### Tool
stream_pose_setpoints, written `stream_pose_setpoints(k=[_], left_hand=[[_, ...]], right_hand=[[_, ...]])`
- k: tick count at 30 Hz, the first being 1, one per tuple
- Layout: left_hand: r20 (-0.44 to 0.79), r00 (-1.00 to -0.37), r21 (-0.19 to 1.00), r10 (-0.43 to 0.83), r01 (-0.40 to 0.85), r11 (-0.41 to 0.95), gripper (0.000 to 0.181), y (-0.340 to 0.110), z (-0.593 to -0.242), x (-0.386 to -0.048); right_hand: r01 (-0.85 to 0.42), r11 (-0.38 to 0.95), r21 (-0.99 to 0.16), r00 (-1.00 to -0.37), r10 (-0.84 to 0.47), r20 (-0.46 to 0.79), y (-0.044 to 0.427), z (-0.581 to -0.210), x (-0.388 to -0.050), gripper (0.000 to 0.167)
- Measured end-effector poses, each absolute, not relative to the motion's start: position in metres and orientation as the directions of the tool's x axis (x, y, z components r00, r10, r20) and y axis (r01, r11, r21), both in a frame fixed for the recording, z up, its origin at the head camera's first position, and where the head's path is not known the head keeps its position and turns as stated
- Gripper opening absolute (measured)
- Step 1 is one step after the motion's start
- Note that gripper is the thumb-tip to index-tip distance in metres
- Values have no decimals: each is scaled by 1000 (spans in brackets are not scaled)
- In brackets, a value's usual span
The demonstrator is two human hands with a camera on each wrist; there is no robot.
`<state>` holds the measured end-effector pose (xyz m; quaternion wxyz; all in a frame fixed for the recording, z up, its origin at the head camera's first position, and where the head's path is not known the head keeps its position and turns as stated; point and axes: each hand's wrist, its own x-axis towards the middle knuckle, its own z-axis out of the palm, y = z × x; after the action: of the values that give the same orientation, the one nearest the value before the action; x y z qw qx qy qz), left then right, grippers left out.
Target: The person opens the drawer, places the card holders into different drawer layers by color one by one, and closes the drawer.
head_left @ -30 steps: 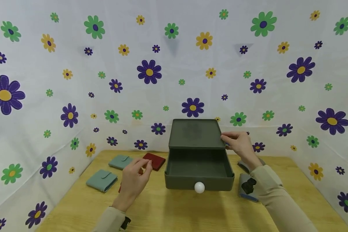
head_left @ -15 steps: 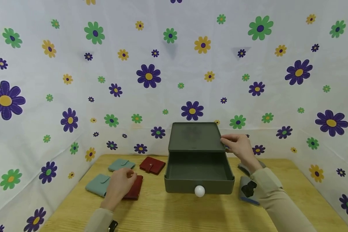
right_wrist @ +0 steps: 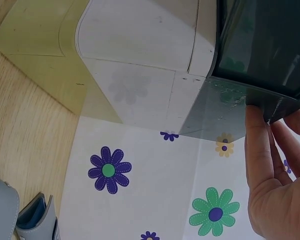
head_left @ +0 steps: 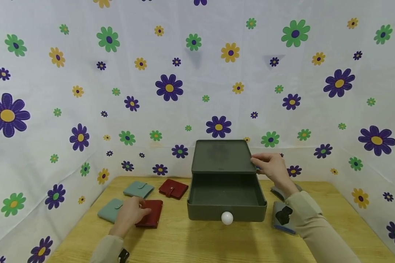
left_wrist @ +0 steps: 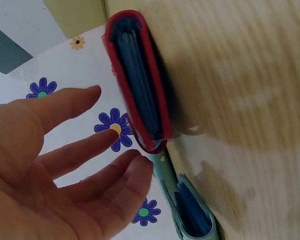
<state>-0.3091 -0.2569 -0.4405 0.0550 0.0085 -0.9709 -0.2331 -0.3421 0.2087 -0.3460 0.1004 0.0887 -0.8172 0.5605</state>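
My left hand [head_left: 128,215] hovers beside a red wallet [head_left: 153,214] at the front left, fingers loosely bent and apart. In the left wrist view, a gap separates the thumb from that wallet [left_wrist: 140,80], which shows its card-filled edge. A dark green drawer unit [head_left: 221,157] stands at centre with its drawer [head_left: 225,213] pulled out; the drawer's visible inside holds nothing. My right hand [head_left: 272,168] grips the unit's top right edge between thumb and fingers. The right wrist view shows the fingers against its green side [right_wrist: 225,110].
Two pale teal wallets [head_left: 138,189] and a second red wallet [head_left: 173,188] lie on the left of the wooden table [head_left: 171,244]. Two grey-blue wallets [head_left: 278,210] lie right of the unit, partly behind my right arm. A white knob [head_left: 227,218] sticks out from the drawer. Flowered cloth [head_left: 197,73] surrounds the table.
My left hand has moved left and down, away from the drawer towards the nearer red wallet. My right hand stays at the unit's edge. The view has tilted up slightly.
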Motion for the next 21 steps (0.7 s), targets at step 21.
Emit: stream_pose_setpoints(k=[21], left_hand=[[-44,-998,397,-40,-54,916,99,-239,-461,-314]], right_hand=[[-257,383,-887,-963,-25,268,207,-346,-342,38]])
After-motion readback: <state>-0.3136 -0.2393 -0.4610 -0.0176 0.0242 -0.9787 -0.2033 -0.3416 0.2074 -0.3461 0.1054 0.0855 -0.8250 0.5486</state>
